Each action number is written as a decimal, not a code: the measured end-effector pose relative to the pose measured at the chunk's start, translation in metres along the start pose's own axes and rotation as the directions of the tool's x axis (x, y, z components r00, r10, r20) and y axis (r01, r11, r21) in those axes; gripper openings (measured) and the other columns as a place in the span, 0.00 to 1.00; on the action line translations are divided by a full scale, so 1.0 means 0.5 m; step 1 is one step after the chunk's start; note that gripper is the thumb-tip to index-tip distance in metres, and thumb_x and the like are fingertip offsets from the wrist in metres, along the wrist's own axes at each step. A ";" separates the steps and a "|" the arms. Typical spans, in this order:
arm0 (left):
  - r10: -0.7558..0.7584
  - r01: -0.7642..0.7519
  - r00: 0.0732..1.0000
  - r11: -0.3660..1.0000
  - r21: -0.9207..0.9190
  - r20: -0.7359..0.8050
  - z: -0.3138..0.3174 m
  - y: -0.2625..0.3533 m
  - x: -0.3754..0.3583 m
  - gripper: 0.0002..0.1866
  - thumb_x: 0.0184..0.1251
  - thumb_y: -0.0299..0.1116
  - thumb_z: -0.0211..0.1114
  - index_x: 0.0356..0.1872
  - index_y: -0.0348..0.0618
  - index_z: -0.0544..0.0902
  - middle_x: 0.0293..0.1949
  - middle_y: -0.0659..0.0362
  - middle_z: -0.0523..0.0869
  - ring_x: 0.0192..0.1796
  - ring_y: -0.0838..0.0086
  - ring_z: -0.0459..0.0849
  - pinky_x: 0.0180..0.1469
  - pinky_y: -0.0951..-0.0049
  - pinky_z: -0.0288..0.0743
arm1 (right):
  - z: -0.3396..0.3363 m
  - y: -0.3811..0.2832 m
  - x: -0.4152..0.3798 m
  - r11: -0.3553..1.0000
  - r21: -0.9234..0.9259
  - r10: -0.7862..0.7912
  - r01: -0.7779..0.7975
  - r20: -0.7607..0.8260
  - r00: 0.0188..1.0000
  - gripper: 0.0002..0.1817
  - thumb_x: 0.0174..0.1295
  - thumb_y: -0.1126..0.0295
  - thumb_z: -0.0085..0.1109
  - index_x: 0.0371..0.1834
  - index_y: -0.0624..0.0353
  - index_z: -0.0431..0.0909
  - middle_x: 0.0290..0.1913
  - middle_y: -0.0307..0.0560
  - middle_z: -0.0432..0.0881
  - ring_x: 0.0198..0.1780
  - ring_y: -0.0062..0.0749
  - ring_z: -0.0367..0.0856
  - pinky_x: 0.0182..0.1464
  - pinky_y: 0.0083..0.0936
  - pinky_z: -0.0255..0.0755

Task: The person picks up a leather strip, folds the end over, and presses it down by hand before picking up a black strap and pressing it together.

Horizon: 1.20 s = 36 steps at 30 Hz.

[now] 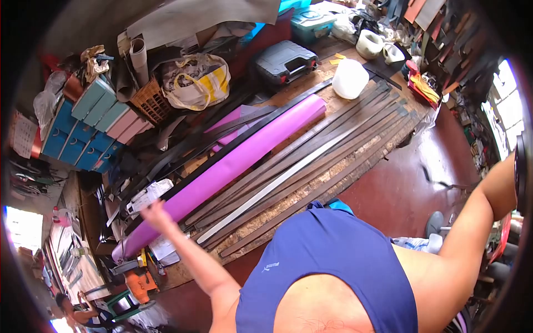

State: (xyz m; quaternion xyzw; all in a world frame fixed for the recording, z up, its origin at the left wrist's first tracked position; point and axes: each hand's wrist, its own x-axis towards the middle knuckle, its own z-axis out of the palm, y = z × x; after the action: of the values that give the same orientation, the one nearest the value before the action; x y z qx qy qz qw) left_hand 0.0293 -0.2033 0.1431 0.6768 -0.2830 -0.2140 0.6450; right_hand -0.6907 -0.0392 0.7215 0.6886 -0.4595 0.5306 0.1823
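My left hand reaches over the near-left part of a long purple roll of sheet material, its fingers a little blurred but apart, with nothing seen in them. Close beyond the fingertips lies a white packet. Long dark brown strips are spread side by side along the workbench, with one white strip among them. A black strip runs along the far side of the roll. My right arm stretches out to the right, and its hand is past the edge of the view.
At the back stand a black tool case, a yellow-and-white bag and blue drawers. A white container sits on the far right of the bench. Strips hang at upper right. Another person is at lower left.
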 end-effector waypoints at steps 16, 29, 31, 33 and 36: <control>-0.171 0.832 0.199 0.550 -0.074 0.965 0.384 0.149 -0.792 0.09 0.77 0.26 0.62 0.54 0.42 0.76 0.42 0.53 0.89 0.44 0.63 0.90 0.51 0.63 0.85 | 0.425 0.172 -0.900 0.091 -0.175 -0.096 -0.980 0.978 -0.183 0.26 0.78 0.47 0.53 0.53 0.60 0.88 0.30 0.37 0.82 0.32 0.23 0.82 0.36 0.26 0.79; -0.234 0.597 0.342 0.802 -0.018 0.910 0.589 0.185 -1.140 0.16 0.75 0.23 0.63 0.60 0.40 0.73 0.45 0.51 0.87 0.45 0.65 0.89 0.49 0.70 0.84 | 0.277 0.452 -1.002 0.154 -0.125 -0.279 -0.980 0.946 -0.164 0.21 0.71 0.54 0.66 0.45 0.66 0.85 0.33 0.43 0.87 0.33 0.25 0.86 0.40 0.27 0.82; -0.166 0.404 0.587 0.908 -0.109 0.793 0.585 0.237 -1.131 0.14 0.72 0.16 0.62 0.55 0.39 0.76 0.45 0.53 0.86 0.45 0.67 0.89 0.51 0.68 0.85 | 0.258 0.470 -0.993 0.052 0.010 -0.319 -0.999 0.948 -0.007 0.20 0.69 0.58 0.69 0.49 0.67 0.84 0.34 0.43 0.88 0.34 0.26 0.87 0.41 0.27 0.83; -0.051 0.247 0.798 0.937 -0.248 0.601 0.569 0.234 -1.083 0.15 0.71 0.15 0.63 0.55 0.40 0.76 0.46 0.54 0.85 0.43 0.69 0.88 0.45 0.70 0.85 | 0.250 0.496 -1.001 0.145 -0.019 -0.314 -0.989 0.947 -0.064 0.19 0.67 0.62 0.71 0.51 0.67 0.83 0.37 0.44 0.89 0.37 0.26 0.88 0.42 0.28 0.83; 0.095 -0.017 0.974 0.936 -0.351 0.208 0.499 0.274 -0.942 0.14 0.69 0.14 0.63 0.52 0.39 0.77 0.45 0.56 0.83 0.41 0.70 0.87 0.43 0.74 0.86 | 0.248 0.544 -1.103 0.319 -0.054 -0.254 -0.946 0.957 -0.141 0.18 0.65 0.61 0.72 0.49 0.63 0.84 0.37 0.46 0.90 0.37 0.26 0.89 0.41 0.30 0.82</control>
State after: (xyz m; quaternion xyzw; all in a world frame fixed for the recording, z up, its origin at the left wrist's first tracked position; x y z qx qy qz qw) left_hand -0.5012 -0.0812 0.2245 0.5159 -0.3302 -0.3161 0.7245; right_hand -0.8536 -0.0277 0.1161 0.5904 -0.3486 0.0714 -0.7244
